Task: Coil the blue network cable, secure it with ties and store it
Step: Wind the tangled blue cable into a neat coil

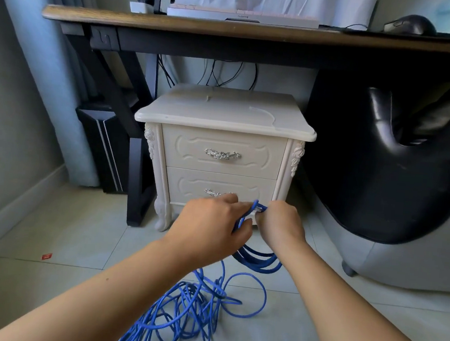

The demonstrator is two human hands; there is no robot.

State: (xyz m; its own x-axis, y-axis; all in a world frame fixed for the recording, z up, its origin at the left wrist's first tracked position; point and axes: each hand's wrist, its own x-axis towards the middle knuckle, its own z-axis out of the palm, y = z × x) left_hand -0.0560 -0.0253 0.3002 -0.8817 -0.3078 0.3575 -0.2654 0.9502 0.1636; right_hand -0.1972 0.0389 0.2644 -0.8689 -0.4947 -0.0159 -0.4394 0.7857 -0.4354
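The blue network cable [194, 307] lies mostly as a loose tangle on the tiled floor between my forearms. A few coiled loops hang below my hands. My left hand [210, 224] grips those loops at their top, fingers curled round them. My right hand [279, 222] pinches the cable close to its clear plug end [259, 208], just right of the left hand. Both hands hover in front of the lower drawer [186, 186] of a white nightstand. Two thin ties [265, 113] lie on the nightstand's top.
The white two-drawer nightstand [226, 121] stands under a dark wooden desk [177, 24] holding a keyboard. A black chair [384, 158] fills the right side. A dark computer case [102, 144] and curtain stand at left. A red scrap [46, 256] lies on the floor.
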